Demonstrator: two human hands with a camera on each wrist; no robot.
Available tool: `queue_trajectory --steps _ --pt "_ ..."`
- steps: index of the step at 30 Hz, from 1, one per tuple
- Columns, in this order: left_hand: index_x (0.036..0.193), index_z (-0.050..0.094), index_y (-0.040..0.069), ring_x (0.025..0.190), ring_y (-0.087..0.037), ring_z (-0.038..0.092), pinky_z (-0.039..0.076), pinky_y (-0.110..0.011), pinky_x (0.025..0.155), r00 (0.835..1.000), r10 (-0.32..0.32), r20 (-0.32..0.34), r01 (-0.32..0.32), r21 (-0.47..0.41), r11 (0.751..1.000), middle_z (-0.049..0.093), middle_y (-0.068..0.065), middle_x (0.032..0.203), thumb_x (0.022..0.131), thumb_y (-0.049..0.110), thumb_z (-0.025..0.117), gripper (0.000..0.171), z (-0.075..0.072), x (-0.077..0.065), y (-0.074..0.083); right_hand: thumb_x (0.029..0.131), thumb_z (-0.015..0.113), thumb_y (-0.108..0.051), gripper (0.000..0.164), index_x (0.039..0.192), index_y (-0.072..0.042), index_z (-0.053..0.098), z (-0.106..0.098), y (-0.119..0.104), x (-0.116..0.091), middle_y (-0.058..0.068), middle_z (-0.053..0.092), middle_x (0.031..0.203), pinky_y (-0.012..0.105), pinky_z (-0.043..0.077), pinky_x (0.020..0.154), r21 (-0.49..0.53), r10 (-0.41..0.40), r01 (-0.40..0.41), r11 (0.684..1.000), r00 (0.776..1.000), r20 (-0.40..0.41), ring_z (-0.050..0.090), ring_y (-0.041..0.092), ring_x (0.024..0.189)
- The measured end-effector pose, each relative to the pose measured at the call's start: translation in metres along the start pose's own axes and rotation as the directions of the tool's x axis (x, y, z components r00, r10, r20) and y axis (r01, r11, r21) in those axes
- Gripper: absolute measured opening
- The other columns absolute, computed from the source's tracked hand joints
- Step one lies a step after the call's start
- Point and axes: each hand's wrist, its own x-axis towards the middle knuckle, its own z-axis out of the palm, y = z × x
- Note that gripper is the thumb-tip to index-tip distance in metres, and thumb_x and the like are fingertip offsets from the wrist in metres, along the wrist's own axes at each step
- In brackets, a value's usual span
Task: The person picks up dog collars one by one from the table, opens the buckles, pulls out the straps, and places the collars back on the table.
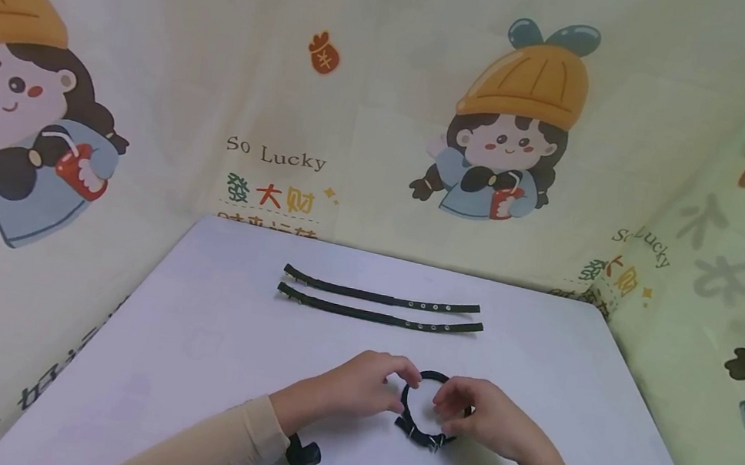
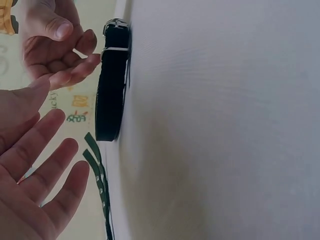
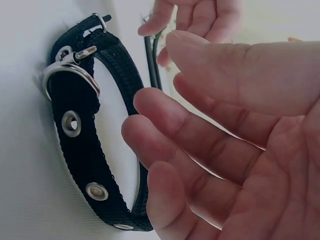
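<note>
A black collar (image 1: pixel 419 436) with metal eyelets is buckled into a ring and stands on its edge on the white table. Its silver buckle (image 3: pixel 72 75) faces the person, and the strap end passes through there. My left hand (image 1: pixel 357 382) is at the ring's left side, its fingers loosely bent and apart in the left wrist view. On the opposite side, my right hand (image 1: pixel 486 413) reaches over the ring's right edge. The right wrist view shows its relaxed fingers (image 3: pixel 200 145) beside the band, gripping nothing.
Two more dark collars, an upper one (image 1: pixel 365 294) and a lower one (image 1: pixel 356 313), lie unfastened and parallel farther back on the table (image 1: pixel 223 369). Printed cloth (image 1: pixel 389 95) hangs behind and at the sides. Black wrist cameras sit under both forearms.
</note>
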Motion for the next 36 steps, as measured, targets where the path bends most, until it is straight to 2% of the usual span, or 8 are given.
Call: queue_trajectory --steps 5,10,17,24,30,36 --pt "0.128 0.071 0.023 0.123 -0.001 0.065 0.050 -0.024 0.108 0.998 0.054 0.040 -0.056 0.063 0.996 0.076 0.020 0.119 0.092 0.014 0.086 0.040 0.005 0.001 0.001 0.081 0.087 -0.004 0.028 0.103 -0.012 0.073 0.003 0.001 -0.002 0.003 0.074 0.095 0.025 0.054 0.079 -0.035 -0.028 0.028 0.999 0.999 0.016 0.067 0.010 0.086" --pt "0.127 0.072 0.021 0.119 -0.001 0.066 0.051 -0.021 0.104 0.992 0.102 0.076 -0.108 0.093 0.990 0.076 0.018 0.116 0.092 0.012 0.085 0.038 0.008 0.002 0.002 0.079 0.089 -0.003 0.028 0.098 -0.014 0.072 0.006 0.001 -0.003 0.001 0.071 0.089 0.024 0.052 0.074 -0.071 -0.015 0.017 0.997 0.999 0.031 0.063 0.008 0.080" --pt "0.126 0.073 0.020 0.115 -0.001 0.067 0.051 -0.020 0.103 0.989 0.111 0.102 -0.123 0.125 0.984 0.076 0.017 0.117 0.091 0.012 0.086 0.038 0.012 0.004 -0.002 0.074 0.088 0.002 0.032 0.097 -0.015 0.072 0.011 0.004 -0.004 -0.003 0.071 0.087 0.023 0.051 0.074 -0.101 -0.026 0.031 0.994 0.999 0.042 0.062 0.005 0.079" --pt "0.126 0.074 0.022 0.118 -0.001 0.064 0.051 -0.022 0.105 0.987 0.107 0.121 -0.126 0.160 0.979 0.074 0.017 0.120 0.092 0.013 0.086 0.038 0.015 0.006 -0.004 0.072 0.082 0.007 0.033 0.094 -0.015 0.071 0.017 0.009 0.000 -0.006 0.070 0.085 0.022 0.052 0.072 -0.117 -0.056 0.061 0.991 0.997 0.044 0.062 0.001 0.077" --pt "0.125 0.076 0.025 0.127 -0.003 0.058 0.049 -0.023 0.111 0.979 0.114 0.167 -0.157 0.269 0.950 0.074 0.019 0.119 0.090 0.014 0.087 0.038 0.016 0.007 -0.003 0.074 0.085 0.004 0.030 0.091 -0.016 0.071 0.018 0.009 0.001 -0.007 0.070 0.083 0.023 0.052 0.070 -0.124 -0.050 0.052 0.991 0.999 0.016 0.062 0.002 0.075" --pt "0.122 0.077 0.024 0.123 -0.002 0.059 0.050 -0.024 0.109 0.978 0.119 0.171 -0.166 0.296 0.941 0.074 0.017 0.115 0.091 0.013 0.086 0.034 0.015 0.006 0.001 0.076 0.086 0.003 0.027 0.090 -0.015 0.070 0.014 0.007 0.002 -0.006 0.069 0.084 0.023 0.051 0.070 -0.100 -0.035 0.034 0.994 0.999 -0.011 0.063 0.004 0.076"
